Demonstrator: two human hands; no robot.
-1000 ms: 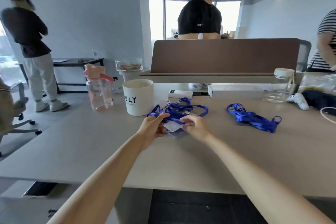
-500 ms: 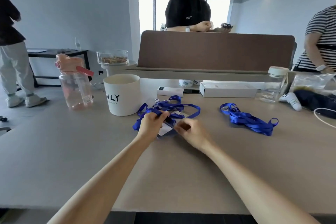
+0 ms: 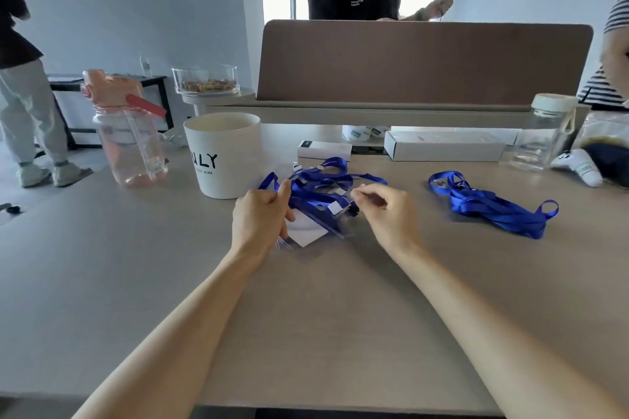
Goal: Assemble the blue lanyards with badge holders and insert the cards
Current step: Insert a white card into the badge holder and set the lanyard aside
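- Two bare hands work a tangle of blue ribbon lanyards point(image 3: 320, 185) on the grey table point(image 3: 136, 265).
- Left hand point(image 3: 260, 218) pinches a clear plastic badge holder point(image 3: 308, 231) — white card inside.
- Right hand point(image 3: 388, 211) is closed on a lanyard's small black clip point(image 3: 353, 211).

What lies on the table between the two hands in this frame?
In the head view, between the left hand and right hand lie tangled blue lanyards, a clear badge holder and a white card.
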